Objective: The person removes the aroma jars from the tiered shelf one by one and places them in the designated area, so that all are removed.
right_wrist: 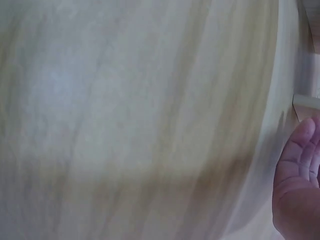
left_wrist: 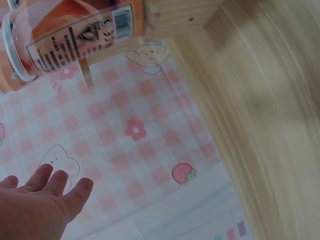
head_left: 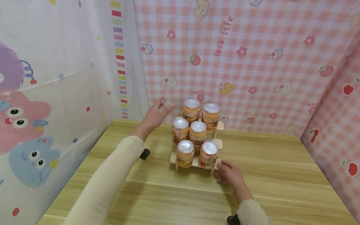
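A three-step wooden rack (head_left: 217, 144) holds several orange-labelled cans with silver tops, two on each step. On the top step stand a left can (head_left: 191, 111) and a right can (head_left: 211, 118). The front step carries one can (head_left: 185, 156) and another with a barcode (head_left: 208, 157) facing out. My left hand (head_left: 156, 116) is raised beside the rack's upper left, fingers spread and holding nothing; a can (left_wrist: 82, 42) looms above it in the left wrist view. My right hand (head_left: 230, 174) is at the front step's right end, fingers loosely bent, fingertips right by the wood.
The rack stands on a wood-grain table (head_left: 175, 200), near its back edge. Behind it hangs a pink checked cloth (head_left: 261, 72). A white cartoon-print cloth (head_left: 77, 86) borders the left side, and a cherry-print checked cloth (head_left: 346, 141) borders the right.
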### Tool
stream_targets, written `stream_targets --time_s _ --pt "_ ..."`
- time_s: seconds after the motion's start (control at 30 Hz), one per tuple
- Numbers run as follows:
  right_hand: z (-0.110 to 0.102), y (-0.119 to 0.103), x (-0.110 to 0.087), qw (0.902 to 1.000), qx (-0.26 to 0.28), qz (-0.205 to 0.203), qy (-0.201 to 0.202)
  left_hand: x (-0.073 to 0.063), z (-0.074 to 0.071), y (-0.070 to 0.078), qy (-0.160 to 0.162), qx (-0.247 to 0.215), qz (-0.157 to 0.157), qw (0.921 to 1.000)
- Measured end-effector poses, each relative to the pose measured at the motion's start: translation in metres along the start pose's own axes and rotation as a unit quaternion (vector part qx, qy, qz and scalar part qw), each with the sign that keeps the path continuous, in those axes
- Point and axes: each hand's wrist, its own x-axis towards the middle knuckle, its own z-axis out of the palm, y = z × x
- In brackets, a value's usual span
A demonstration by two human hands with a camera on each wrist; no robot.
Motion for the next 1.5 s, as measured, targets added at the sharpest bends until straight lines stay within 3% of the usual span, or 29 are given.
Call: stream_targets --time_s 0.13,0.4,0.63,0.8,1.0,1.23,1.4,1.5 --pt "0.002 0.003 0.001 0.9993 0.037 0.004 0.001 0.004 0.007 0.005 -0.006 -0.018 0.003 0.9998" --pt "0.007 0.006 0.0 0.9983 0.055 -0.002 0.018 0.014 0.021 0.015 -0.034 -0.063 0.018 0.9973" --pt "0.004 0.01 0.001 0.998 0.061 -0.001 0.019 0.031 0.037 0.022 -0.07 -0.076 0.05 0.9934" --pt "0.002 0.013 0.003 0.9978 0.065 0.0 0.016 0.039 0.045 0.028 -0.091 -0.068 0.044 0.9925" --pt "0.002 0.013 0.004 0.9973 0.072 -0.008 0.008 0.046 0.05 0.027 -0.087 -0.027 0.048 0.9947" --pt "0.0 0.014 0.006 0.9972 0.074 -0.006 0.012 0.05 0.055 0.025 -0.085 -0.016 0.05 0.995" --pt "0.0 0.016 0.006 0.9969 0.078 -0.006 0.013 0.054 0.055 0.026 -0.063 -0.01 0.053 0.9965" --pt "-0.002 0.015 0.006 0.9969 0.078 -0.005 0.012 0.057 0.048 0.037 -0.04 -0.034 0.063 0.9966"
